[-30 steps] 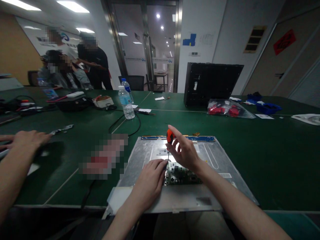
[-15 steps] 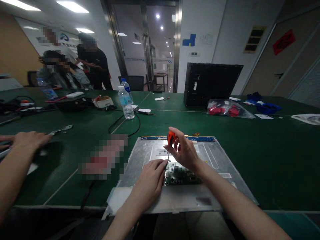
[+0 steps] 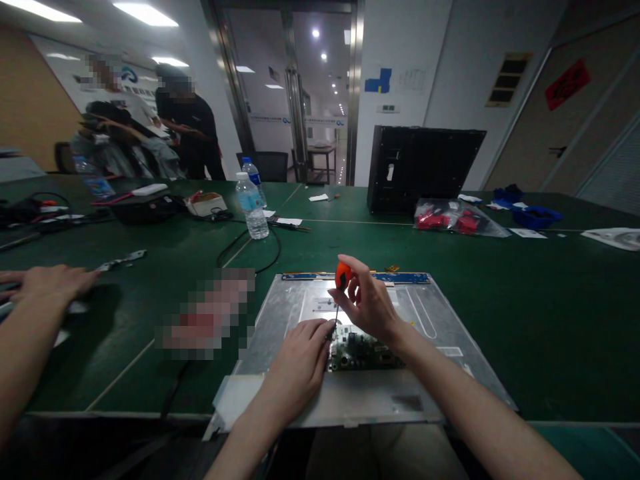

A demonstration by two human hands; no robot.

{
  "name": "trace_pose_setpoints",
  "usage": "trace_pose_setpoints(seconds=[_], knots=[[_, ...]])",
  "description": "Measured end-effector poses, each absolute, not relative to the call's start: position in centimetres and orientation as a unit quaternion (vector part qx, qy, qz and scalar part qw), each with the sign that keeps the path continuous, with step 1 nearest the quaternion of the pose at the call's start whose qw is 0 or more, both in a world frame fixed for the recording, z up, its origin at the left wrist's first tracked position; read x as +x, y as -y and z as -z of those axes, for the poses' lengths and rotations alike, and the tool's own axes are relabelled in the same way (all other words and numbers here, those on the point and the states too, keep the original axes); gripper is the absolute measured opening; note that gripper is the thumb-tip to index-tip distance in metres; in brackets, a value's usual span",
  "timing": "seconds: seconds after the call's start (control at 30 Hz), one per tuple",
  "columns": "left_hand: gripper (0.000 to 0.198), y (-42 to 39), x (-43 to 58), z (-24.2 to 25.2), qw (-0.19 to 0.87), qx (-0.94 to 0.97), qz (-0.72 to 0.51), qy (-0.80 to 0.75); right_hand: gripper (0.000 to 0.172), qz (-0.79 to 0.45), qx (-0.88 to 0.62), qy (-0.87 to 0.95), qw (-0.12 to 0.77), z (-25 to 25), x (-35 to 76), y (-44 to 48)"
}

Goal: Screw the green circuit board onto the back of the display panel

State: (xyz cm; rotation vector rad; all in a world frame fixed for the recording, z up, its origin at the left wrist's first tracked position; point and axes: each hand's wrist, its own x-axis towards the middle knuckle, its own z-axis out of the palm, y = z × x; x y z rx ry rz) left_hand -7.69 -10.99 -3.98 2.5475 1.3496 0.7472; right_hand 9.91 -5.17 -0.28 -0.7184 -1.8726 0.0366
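Note:
My right hand (image 3: 373, 307) holds a screwdriver (image 3: 343, 275) by its orange and black handle, between thumb and fingers. The thin shaft points down, nearly upright, at the left edge of a green circuit board (image 3: 363, 353). My left hand (image 3: 303, 353) rests low at the board's left side. Its fingers are closed together beside the shaft's lower end; what they pinch, if anything, is hidden. Under both hands lies a flat silver metal panel (image 3: 273, 340), with a narrow blue circuit strip (image 3: 310, 276) along its far edge. My right forearm covers part of the board.
A co-worker's hand (image 3: 53, 287) reaches in at left, beside a small metal part (image 3: 123, 260). Water bottles (image 3: 253, 210), a black cable (image 3: 280, 250) and a blurred-out patch (image 3: 210, 313) lie left of the panel. A black monitor-like case (image 3: 425, 167) and a bag of red items (image 3: 450, 219) stand behind.
The screwdriver's handle has turned slightly, showing more orange and less black. My hands and the panel stay in place. The co-worker's hand has shifted slightly left.

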Motion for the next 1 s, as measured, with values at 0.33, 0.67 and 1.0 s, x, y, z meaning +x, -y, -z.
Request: trace_pose_setpoints(seconds=[0.33,0.67,1.0], knots=[[0.036,11.08,-7.59,3.65,0.069,0.855,-0.256,-0.446,0.056,-0.072,-0.304,0.802,0.51,-0.04,10.18,5.73],[0.035,11.04,-7.62,3.7,0.076,0.855,-0.252,-0.447,0.047,-0.018,-0.293,0.791,0.537,-0.07,10.02,5.46],[0.034,11.05,-7.62,3.61,0.068,0.856,-0.248,-0.448,0.046,-0.033,-0.293,0.789,0.539,-0.02,10.04,5.38]])
